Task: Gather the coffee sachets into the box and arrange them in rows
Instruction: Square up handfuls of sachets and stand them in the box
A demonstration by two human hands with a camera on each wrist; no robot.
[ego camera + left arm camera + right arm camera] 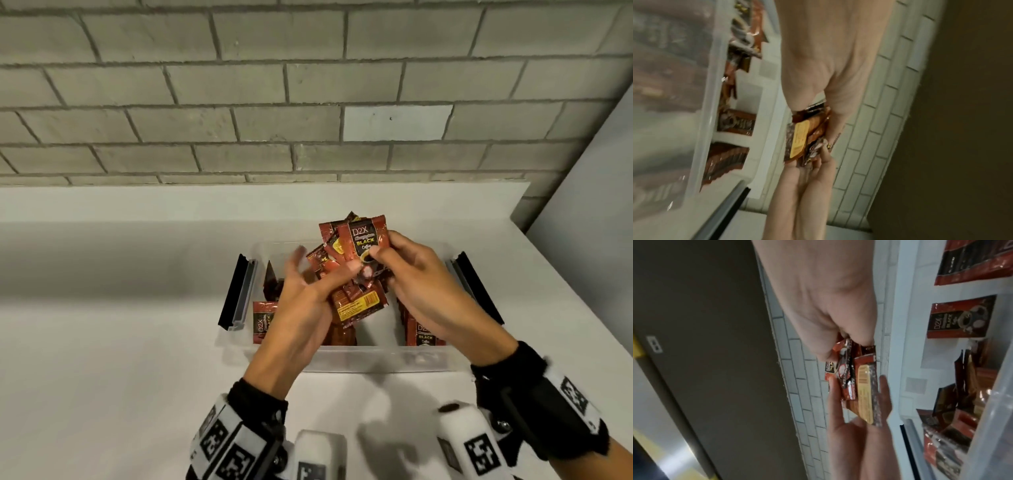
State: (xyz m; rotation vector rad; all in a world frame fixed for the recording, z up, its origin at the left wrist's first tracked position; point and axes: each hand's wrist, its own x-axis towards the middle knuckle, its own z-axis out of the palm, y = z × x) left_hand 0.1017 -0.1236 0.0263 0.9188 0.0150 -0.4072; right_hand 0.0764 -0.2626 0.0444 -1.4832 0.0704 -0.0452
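Note:
A clear plastic box (pixel 376 356) sits on the white counter. Above it, both hands hold one loose bunch of red and black coffee sachets (pixel 363 240). My right hand (pixel 387 253) pinches the front sachet between thumb and fingers. My left hand (pixel 322 270) has its thumb clamped over the lower sachets, and its fingers are blurred behind the bunch. The left wrist view shows the bunch (pixel 801 139) gripped edge-on; the right wrist view shows the same bunch (pixel 863 386). More sachets lie in the box at its left (pixel 262 322) and right (pixel 423 334).
Black latch flaps hang open on the box's left (pixel 236 291) and right (pixel 476 287) ends. A grey brick wall (pixel 308 102) rises behind the counter, and a pale panel (pixel 589 164) closes the right side. White counter (pixel 102 342) stretches left of the box.

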